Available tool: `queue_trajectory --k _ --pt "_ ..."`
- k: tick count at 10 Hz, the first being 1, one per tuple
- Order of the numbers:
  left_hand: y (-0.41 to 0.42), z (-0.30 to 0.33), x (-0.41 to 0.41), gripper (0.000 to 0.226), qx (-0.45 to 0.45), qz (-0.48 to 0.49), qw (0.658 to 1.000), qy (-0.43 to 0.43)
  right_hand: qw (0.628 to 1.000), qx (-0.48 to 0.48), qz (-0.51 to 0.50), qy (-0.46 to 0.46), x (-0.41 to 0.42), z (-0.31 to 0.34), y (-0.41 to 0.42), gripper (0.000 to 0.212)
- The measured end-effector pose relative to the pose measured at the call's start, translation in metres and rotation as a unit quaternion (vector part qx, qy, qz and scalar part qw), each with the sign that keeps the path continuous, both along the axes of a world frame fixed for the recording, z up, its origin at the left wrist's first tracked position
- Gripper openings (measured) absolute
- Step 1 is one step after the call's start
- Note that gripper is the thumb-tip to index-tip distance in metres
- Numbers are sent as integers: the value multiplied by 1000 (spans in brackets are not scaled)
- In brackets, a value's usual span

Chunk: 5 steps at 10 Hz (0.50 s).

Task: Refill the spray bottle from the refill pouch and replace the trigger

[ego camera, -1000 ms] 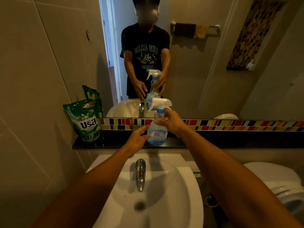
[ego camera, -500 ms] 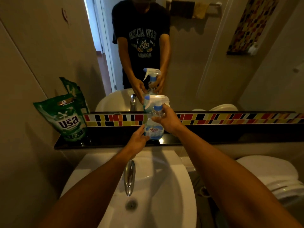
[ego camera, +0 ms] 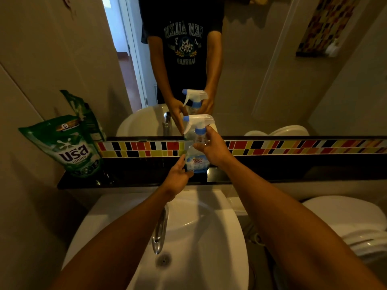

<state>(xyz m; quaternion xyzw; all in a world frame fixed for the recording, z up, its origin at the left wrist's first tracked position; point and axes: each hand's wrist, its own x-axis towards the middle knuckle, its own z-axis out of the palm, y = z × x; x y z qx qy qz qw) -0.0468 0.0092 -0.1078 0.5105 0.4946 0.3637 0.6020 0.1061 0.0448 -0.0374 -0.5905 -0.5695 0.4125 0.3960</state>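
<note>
A clear spray bottle (ego camera: 195, 159) with a blue label stands upright on the black ledge (ego camera: 136, 181) above the sink. Its white trigger head (ego camera: 198, 121) with a blue collar sits on top. My right hand (ego camera: 212, 148) wraps the bottle's neck just under the collar. My left hand (ego camera: 178, 174) touches the bottle's lower left side at the base, fingers curled against it. A green refill pouch (ego camera: 71, 147) leans upright against the wall at the ledge's left end, well apart from both hands.
A white sink (ego camera: 188, 237) with a chrome faucet (ego camera: 160, 229) lies below the ledge. A white toilet (ego camera: 345, 222) stands at the right. A mirror (ego camera: 272, 70) above the coloured tile strip (ego camera: 293, 147) reflects a person and the bottle.
The view has tilted down and shifted. My right hand has slid to the bottle's neck under the collar, and my left hand stays against the base. The bottle remains on the ledge.
</note>
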Motion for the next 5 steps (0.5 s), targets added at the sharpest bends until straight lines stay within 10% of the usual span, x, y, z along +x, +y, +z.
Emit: queue_trajectory --k 5 --pt "-2 2 4 74 20 6 1000 -10 999 18 -17 30 -3 -10 -5 64"
